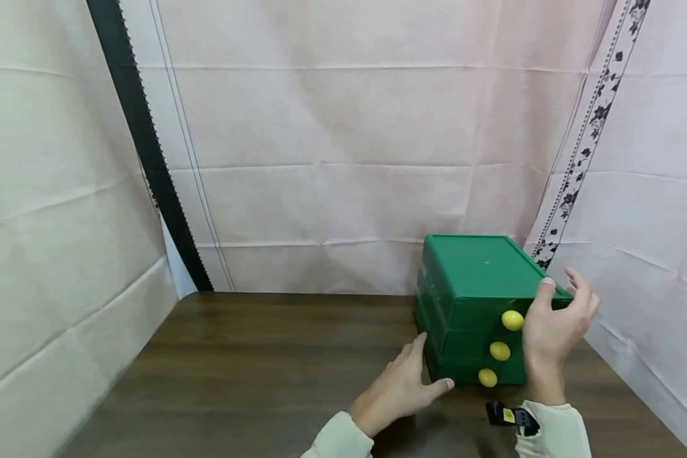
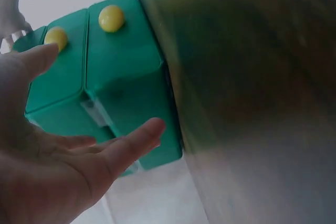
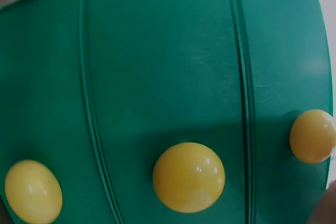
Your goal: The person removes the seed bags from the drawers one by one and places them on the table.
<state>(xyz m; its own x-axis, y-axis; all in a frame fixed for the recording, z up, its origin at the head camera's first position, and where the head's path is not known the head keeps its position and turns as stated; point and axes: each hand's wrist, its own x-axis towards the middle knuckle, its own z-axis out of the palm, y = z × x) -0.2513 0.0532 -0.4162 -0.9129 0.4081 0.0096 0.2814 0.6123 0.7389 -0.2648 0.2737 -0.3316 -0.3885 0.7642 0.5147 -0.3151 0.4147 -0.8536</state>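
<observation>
A green drawer box [image 1: 481,267] stands on the table, its three drawer fronts stacked and facing me. Each front bears a round yellow knob [image 3: 189,178]. My left hand [image 1: 395,385] is at the box's lower left front corner, fingers extended along the left side and thumb spread toward the front. In the left wrist view, those fingers [image 2: 134,142] lie close alongside the green side wall. My right hand [image 1: 558,324] is raised at the upper right front corner, its thumb near the top edge and its fingers loosely bent past the right side.
The brown wooden table [image 1: 263,356] extends to the left of the box. Pale cloth [image 1: 343,127] hangs behind and on both sides, close behind the box. A black strap with a yellow label [image 1: 509,415] is on the right wrist, by the pale sleeve.
</observation>
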